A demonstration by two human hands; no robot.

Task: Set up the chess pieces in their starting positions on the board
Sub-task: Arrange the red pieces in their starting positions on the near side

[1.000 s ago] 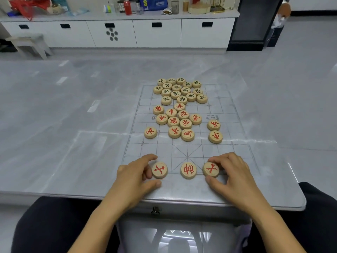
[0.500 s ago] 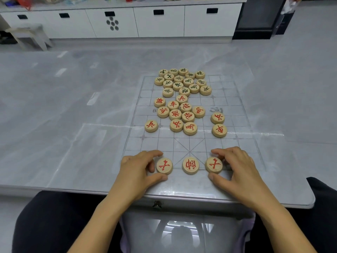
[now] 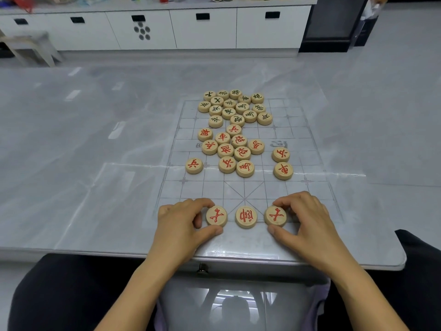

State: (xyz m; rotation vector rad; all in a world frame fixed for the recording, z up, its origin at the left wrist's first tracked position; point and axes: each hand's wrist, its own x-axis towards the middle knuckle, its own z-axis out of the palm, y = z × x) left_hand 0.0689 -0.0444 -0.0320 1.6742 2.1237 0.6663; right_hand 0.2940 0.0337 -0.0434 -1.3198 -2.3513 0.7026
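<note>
1. Compared with a second ago not much has changed: your left hand (image 3: 181, 223) is still pinched on the left red piece (image 3: 216, 216) and your right hand (image 3: 307, 223) on the right red piece (image 3: 275, 215), thumb and fingers touching each disc's rim. Both have slid a touch closer to the middle piece (image 3: 246, 217) on the near edge of the board (image 3: 310, 139).
2. Your view dipped, so the counter clutter along the top of the frame is cut off now.
3. The loose red pile (image 3: 232, 151) sits mid-board and the dark-lettered pile (image 3: 235, 107) at the far end.
4. The board's lines are faint, and the river lettering is too washed out to read.
5. The piece characters are carved Chinese; both held ones show the same red mark.
</note>
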